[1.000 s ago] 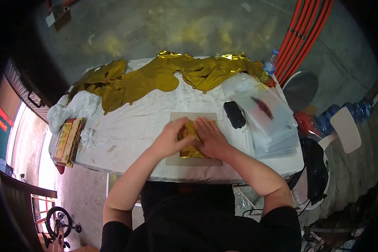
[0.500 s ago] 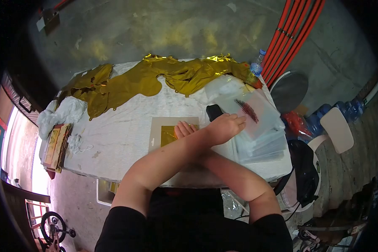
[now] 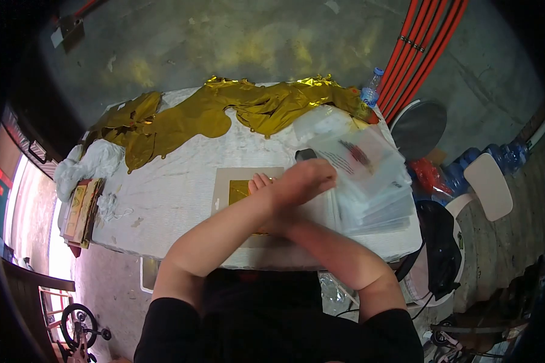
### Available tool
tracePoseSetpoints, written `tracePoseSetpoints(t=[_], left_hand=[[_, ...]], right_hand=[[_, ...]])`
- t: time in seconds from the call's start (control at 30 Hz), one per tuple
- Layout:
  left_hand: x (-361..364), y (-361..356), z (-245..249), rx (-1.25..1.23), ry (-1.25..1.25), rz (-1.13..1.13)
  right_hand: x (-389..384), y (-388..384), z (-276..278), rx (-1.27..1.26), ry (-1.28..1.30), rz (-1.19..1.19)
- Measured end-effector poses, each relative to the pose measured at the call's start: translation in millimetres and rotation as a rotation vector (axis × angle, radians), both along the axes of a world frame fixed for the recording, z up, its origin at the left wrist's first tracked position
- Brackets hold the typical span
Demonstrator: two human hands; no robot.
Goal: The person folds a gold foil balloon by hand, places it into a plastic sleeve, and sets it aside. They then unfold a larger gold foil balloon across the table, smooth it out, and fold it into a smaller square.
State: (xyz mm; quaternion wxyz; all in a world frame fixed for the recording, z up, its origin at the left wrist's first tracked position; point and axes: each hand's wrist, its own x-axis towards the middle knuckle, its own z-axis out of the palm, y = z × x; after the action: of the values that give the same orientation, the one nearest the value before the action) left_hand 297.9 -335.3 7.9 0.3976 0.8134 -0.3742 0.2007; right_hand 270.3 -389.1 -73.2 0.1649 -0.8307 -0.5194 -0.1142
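My forearms cross over the table. My left hand (image 3: pixel 309 179) reaches across to the right, its fingers closed at the left edge of a stack of printed clear plastic bags (image 3: pixel 375 202). The edge of the top bag appears pinched, though the fingertips are partly hidden. Below it, my right hand (image 3: pixel 261 183) lies flat on a beige card (image 3: pixel 225 181) with a gold foil panel (image 3: pixel 239 190), fingers stretched out. The right wrist is hidden under my left forearm. A small black object (image 3: pixel 305 155) sits just behind my left hand.
Crumpled gold foil sheeting (image 3: pixel 181 128) lies along the table's back edge. A water bottle (image 3: pixel 370 91) stands at the back right corner. White plastic bags (image 3: pixel 100 162) and stacked packets (image 3: pixel 82 209) lie at the left edge. A chair (image 3: pixel 489 187) is at right.
My left hand has drawn back left from the bag stack, and the top bag's print has shifted and spread leftward. My right hand stays on the card, moving slightly left.
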Motion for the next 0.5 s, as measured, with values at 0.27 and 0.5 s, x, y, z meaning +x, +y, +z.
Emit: tracePoseSetpoints(t=[0.27,0.5], left_hand=[[-100,121,64,0.063,-0.253,0.507],[-206,204,37,0.391,-0.120,0.725]], right_hand=[[-3,-2,17,0.093,0.148,0.016],[-3,-4,18,0.017,0.133,-0.006]])
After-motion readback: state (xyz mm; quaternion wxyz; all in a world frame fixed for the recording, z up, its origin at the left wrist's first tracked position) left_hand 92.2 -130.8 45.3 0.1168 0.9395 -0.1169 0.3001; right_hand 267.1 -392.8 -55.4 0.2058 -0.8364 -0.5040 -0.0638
